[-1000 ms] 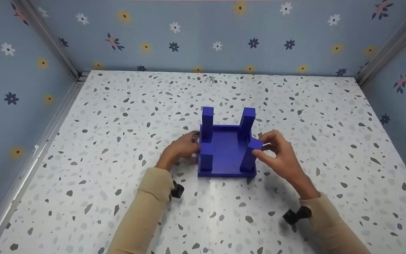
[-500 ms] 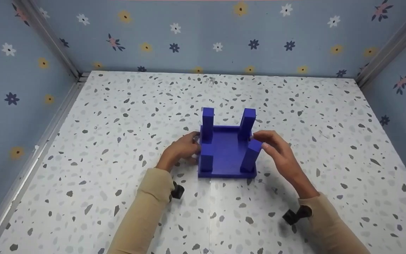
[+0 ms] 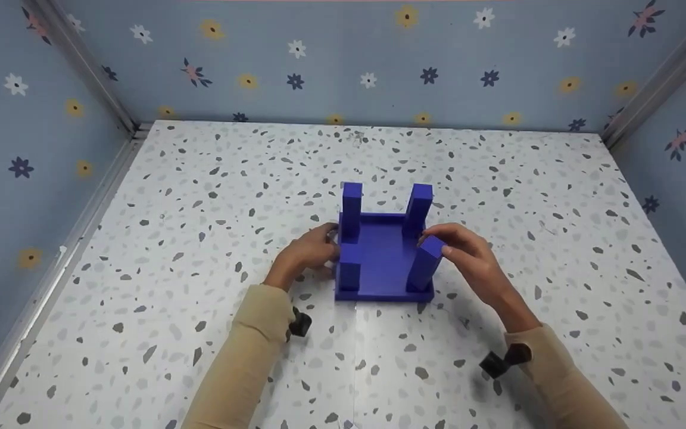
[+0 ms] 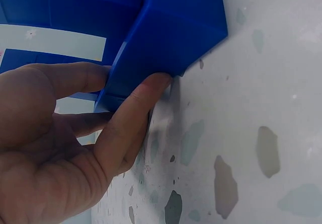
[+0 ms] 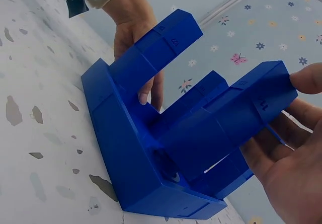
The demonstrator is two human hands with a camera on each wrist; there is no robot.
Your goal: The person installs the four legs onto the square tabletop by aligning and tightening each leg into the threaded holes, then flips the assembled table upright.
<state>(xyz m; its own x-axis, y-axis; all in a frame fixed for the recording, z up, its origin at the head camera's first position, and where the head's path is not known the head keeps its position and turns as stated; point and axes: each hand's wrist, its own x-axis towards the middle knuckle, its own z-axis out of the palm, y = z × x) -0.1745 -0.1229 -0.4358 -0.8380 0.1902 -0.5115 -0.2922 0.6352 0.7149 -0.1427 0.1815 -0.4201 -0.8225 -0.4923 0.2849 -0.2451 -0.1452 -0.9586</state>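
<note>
A square blue base point(image 3: 382, 257) with a raised rim lies on the tabletop and has an upright blue post at each corner. My left hand point(image 3: 309, 250) holds the base by its left side; in the left wrist view the thumb presses along the outer wall point(image 4: 168, 38). At the near right corner, my right hand point(image 3: 475, 262) pinches the top of a blue post point(image 3: 424, 268) between thumb and fingers. That post stands twisted against the rim, with its foot inside the corner. A gap at the foot shows in the right wrist view, beside the post point(image 5: 226, 116).
The other posts, far left point(image 3: 352, 208), far right point(image 3: 418, 205) and near left point(image 3: 349, 271), stand square in their corners. Speckled white tabletop point(image 3: 218, 196) surrounds the base. Flower-patterned walls point(image 3: 343, 53) close off the back and both sides.
My right hand has loosened, shifted its fingers round the near right post's top and pinched it again. The post has turned slightly. My left hand and the base have stayed put.
</note>
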